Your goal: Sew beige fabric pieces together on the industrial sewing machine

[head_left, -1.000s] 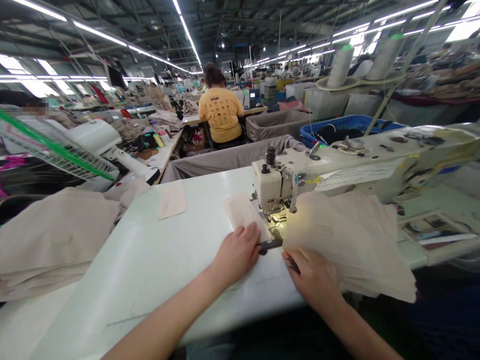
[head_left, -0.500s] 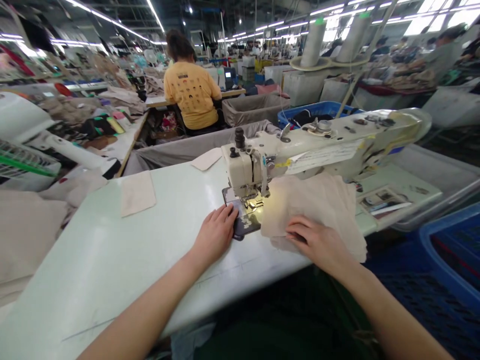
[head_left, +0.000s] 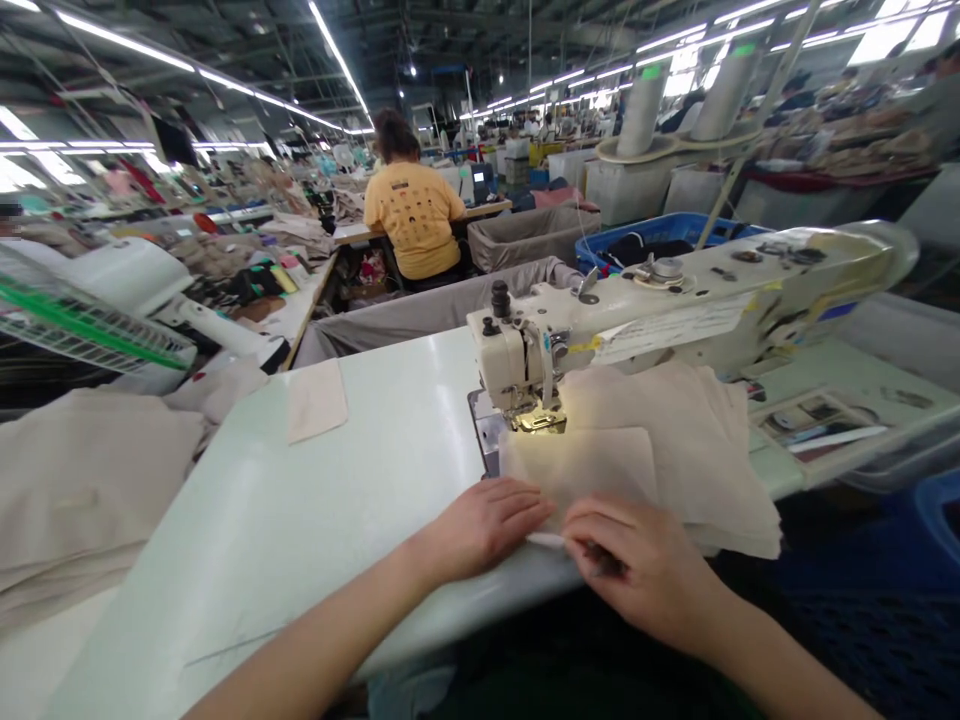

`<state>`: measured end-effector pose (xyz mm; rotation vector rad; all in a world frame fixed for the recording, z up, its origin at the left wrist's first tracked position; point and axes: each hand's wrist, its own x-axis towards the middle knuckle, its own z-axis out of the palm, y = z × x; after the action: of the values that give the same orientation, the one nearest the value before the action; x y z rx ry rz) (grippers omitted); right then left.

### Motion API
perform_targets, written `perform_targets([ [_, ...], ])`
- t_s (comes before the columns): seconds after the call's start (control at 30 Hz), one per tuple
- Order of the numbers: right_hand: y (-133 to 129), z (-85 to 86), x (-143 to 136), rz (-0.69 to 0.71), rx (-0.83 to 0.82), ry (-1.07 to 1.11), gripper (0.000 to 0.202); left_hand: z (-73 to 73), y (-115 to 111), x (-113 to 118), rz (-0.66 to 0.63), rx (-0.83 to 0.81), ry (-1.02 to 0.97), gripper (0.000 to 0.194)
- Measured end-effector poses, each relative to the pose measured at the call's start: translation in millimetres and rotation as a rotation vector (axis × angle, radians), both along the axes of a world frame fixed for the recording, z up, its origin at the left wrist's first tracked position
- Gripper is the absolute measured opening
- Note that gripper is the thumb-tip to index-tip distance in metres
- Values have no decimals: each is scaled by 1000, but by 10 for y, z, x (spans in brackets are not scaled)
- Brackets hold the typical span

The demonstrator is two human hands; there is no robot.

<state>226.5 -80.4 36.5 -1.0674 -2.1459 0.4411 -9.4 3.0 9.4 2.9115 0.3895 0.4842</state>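
A beige fabric piece (head_left: 592,465) lies in front of the lit needle area of a white sewing machine (head_left: 504,355). My left hand (head_left: 491,525) rests on its near left edge, fingers together and pressing the cloth. My right hand (head_left: 645,565) pinches the near edge of the piece, its fingers curled, close to the left fingertips. Right of the needle, a stack of larger beige pieces (head_left: 705,430) lies under the machine arm, partly beneath the front piece.
One small beige piece (head_left: 317,400) lies on the pale green table (head_left: 300,540). Piled cloth (head_left: 82,480) and a white fan (head_left: 127,285) are at the left. Ahead sits a person in a yellow shirt (head_left: 412,220). A blue basket (head_left: 900,590) stands at the lower right.
Both hands have come closer together at the table's near edge. A fabric piece now lies before the needle, over the metal plate. The small piece behind the machine head is no longer seen.
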Motion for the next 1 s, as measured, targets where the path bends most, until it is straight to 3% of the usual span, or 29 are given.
perform_targets([
  [0.17, -22, -118, -244, 43, -83, 169, 16, 10, -162, -419, 210, 110, -96, 46],
  [0.33, 20, -280, -370, 128, -177, 74, 17, 30, -281, -747, 194, 103, -26, 50],
  [0.43, 57, -333, -229, 163, -139, -73, 70, 16, -356, -941, 266, 36, -52, 49],
  [0.5, 62, -336, -106, 212, -114, -162, 83, 36, -405, -1057, 362, -34, -73, 43],
  [0.57, 65, -336, -20, 239, -100, -214, 76, 75, -446, -1119, 444, -135, -102, 34],
  [0.63, 93, -349, 0, 236, -118, -184, 51, 115, -466, -1108, 533, -273, -144, 30],
  [0.7, 168, -376, -45, 156, -211, -57, 25, 134, -451, -1032, 683, -406, -192, 32],
  [0.77, 283, -410, -131, -49, -354, 144, 17, 124, -399, -927, 868, -484, -244, 36],
  [0.87, 443, -473, -285, -431, -480, 449, 31, 70, -288, -794, 1066, -520, -290, 41],
  [1.0, 453, -568, -431, -603, -465, 607, 44, 14, -216, -725, 1173, -525, -231, 40],
])
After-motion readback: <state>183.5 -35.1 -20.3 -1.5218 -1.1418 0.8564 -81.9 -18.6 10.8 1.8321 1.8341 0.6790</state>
